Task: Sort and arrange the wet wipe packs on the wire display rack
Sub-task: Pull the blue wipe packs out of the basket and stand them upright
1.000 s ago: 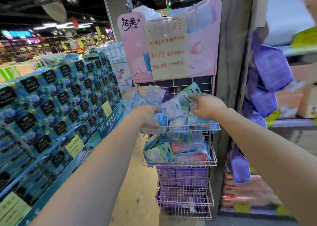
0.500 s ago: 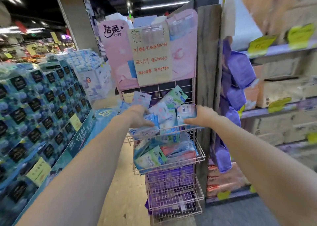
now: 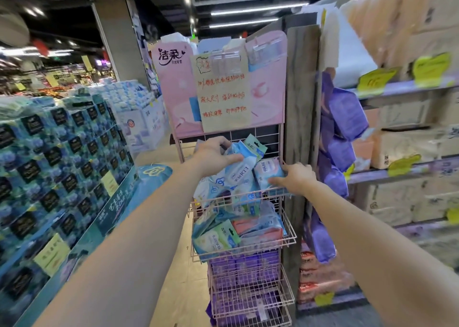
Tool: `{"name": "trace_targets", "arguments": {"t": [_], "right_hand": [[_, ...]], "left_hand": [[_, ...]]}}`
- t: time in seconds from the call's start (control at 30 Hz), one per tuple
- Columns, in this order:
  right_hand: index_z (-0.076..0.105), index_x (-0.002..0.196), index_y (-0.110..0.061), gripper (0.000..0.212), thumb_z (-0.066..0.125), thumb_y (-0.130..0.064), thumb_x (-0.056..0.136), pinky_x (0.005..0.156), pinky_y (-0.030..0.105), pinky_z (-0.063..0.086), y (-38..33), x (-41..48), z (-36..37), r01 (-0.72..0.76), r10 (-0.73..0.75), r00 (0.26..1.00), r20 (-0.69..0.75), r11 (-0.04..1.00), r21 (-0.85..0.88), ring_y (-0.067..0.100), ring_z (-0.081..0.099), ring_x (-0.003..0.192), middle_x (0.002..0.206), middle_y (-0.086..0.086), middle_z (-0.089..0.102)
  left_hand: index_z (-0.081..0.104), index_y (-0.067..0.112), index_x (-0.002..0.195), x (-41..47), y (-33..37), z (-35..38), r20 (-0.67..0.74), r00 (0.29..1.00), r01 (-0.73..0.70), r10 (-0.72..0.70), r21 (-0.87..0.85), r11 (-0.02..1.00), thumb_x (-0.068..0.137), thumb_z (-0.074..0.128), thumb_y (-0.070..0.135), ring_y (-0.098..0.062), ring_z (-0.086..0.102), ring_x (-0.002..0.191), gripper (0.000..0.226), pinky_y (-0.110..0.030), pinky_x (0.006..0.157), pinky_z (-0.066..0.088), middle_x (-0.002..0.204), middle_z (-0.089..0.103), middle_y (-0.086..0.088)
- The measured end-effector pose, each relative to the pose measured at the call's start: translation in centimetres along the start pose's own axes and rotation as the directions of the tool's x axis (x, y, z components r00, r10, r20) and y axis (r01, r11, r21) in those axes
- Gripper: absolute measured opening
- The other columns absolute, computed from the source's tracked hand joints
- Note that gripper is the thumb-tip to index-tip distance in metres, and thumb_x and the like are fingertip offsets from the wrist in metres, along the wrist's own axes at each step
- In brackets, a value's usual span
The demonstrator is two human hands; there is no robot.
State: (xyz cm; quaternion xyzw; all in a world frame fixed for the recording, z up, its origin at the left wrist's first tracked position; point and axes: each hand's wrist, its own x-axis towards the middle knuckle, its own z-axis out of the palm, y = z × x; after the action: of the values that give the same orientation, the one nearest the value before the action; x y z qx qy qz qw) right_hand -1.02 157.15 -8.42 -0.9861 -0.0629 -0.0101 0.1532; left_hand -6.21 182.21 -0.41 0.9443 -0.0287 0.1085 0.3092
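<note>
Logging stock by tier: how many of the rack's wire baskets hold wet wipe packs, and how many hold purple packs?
Wet wipe packs: 2 baskets, top basket and second basket
Purple packs: 2 baskets, third basket and bottom basket
Total: 4 baskets

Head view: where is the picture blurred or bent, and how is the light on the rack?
Head view: shelves at far right are motion-smeared; head view: the wooden post leans from wide-lens distortion; head view: ceiling strip lights glare, while the wire rack, wet wipe packs, left hand and right hand are evenly lit.
</note>
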Motion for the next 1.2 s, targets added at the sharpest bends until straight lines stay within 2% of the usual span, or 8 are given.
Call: {"name": "trace_targets", "arguments": {"t": [0.1,0.17,0.43,0.53,0.63,0.7,0.93,1.2], "right_hand": [[0.046,0.152,-0.034,0.078,0.054,-0.076,0.087,0.106,0.042,0.035,0.5,0.6,0.2,0.028,-0.028,0.999,-0.042,1.000,0.004,0.038,0.040,0.132,0.141,0.012,0.052],[0.052,0.147,-0.035,0.074,0.054,-0.077,0.086,0.106,0.043,0.034,0.8,1.1,0.4,0.034,-0.034,0.999,-0.037,0.999,0.002,0.037,0.038,0.131,0.137,0.010,0.052],[0.057,0.143,-0.034,0.063,0.053,-0.070,0.092,0.104,0.043,0.032,1.6,2.0,1.0,0.086,-0.086,0.989,-0.123,0.996,-0.006,0.033,0.038,0.127,0.135,0.007,0.049],[0.056,0.145,-0.033,0.059,0.054,-0.064,0.095,0.099,0.041,0.036,1.8,2.2,1.4,0.133,-0.127,0.977,-0.169,0.991,0.021,0.031,0.043,0.121,0.124,0.005,0.051],[0.063,0.140,-0.019,0.052,0.063,-0.048,0.097,0.085,0.036,0.045,2.2,2.4,1.8,0.198,-0.159,0.968,-0.196,0.961,0.195,0.026,0.054,0.099,0.104,0.004,0.045],[0.067,0.133,-0.013,0.045,0.064,-0.041,0.097,0.083,0.038,0.049,2.6,2.2,1.9,0.220,-0.162,0.960,-0.229,0.941,0.258,0.026,0.057,0.093,0.103,0.007,0.046],[0.068,0.132,-0.018,0.039,0.064,-0.038,0.098,0.079,0.043,0.052,3.2,1.3,3.1,0.291,-0.194,0.916,-0.352,0.923,0.250,0.024,0.058,0.090,0.100,0.004,0.048],[0.073,0.121,-0.008,0.032,0.071,-0.026,0.095,0.072,0.039,0.052,3.3,0.3,3.8,0.386,-0.244,0.834,-0.494,0.899,0.208,0.023,0.054,0.086,0.091,0.000,0.049]], "left_hand": [[0.062,0.013,0.116,0.6,0.7,0.9,-0.034,0.999,0.029,-0.032,-0.096,0.995,0.087,0.081,0.046,-0.017,0.055,0.072,0.048,-0.017,0.053,0.045,0.098,0.063,-0.003],[0.061,0.013,0.115,1.2,0.9,1.5,-0.048,0.997,0.060,-0.066,-0.120,0.991,0.089,0.079,0.045,-0.012,0.053,0.069,0.046,-0.013,0.048,0.041,0.095,0.061,-0.001],[0.063,0.018,0.111,2.5,0.9,3.6,-0.134,0.982,0.097,-0.135,-0.258,0.961,0.086,0.078,0.054,-0.015,0.062,0.094,0.047,-0.026,0.080,0.051,0.100,0.064,0.003],[0.060,0.019,0.109,2.8,1.3,4.6,-0.146,0.974,0.119,-0.173,-0.320,0.940,0.088,0.076,0.055,-0.016,0.064,0.096,0.045,-0.036,0.090,0.053,0.100,0.065,0.002],[0.058,0.017,0.114,2.8,1.4,5.4,-0.127,0.971,0.147,-0.201,-0.343,0.928,0.091,0.073,0.053,-0.016,0.062,0.096,0.045,-0.035,0.088,0.051,0.100,0.063,0.004],[0.058,0.013,0.121,2.9,1.1,5.9,-0.133,0.969,0.154,-0.209,-0.336,0.929,0.092,0.073,0.051,-0.016,0.062,0.097,0.049,-0.032,0.086,0.049,0.105,0.064,0.001],[0.058,0.009,0.125,2.9,-0.2,7.0,-0.132,0.952,0.203,-0.275,-0.395,0.896,0.096,0.070,0.047,-0.022,0.066,0.104,0.049,-0.034,0.087,0.050,0.113,0.069,-0.007],[0.058,0.011,0.130,2.5,-1.0,7.6,-0.122,0.934,0.245,-0.335,-0.464,0.852,0.094,0.070,0.051,-0.023,0.068,0.109,0.055,-0.041,0.098,0.055,0.118,0.070,-0.007]]}}
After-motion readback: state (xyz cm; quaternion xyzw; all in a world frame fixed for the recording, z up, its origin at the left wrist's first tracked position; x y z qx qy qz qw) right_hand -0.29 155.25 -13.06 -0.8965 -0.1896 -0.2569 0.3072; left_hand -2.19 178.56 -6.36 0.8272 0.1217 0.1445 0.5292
